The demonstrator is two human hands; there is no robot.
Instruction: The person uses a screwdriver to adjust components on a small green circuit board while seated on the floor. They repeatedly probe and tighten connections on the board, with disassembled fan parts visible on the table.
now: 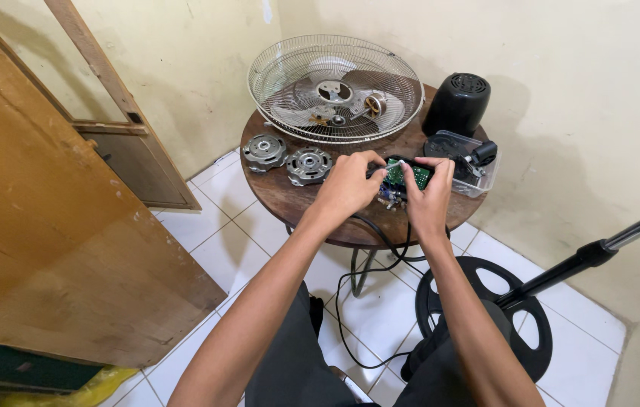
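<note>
Over a round wooden table (290, 202), my left hand (348, 185) and right hand (429, 192) pinch a green circuit board (409, 175) between fingertips at table centre; wire fan guard (335, 88) at twelve o'clock; two metal motor housings (287, 158) at nine.

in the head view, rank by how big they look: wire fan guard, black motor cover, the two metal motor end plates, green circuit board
1. wire fan guard, by far the largest
2. black motor cover
3. the two metal motor end plates, which look alike, so no order between them
4. green circuit board, partly hidden between the left hand and right hand
</note>
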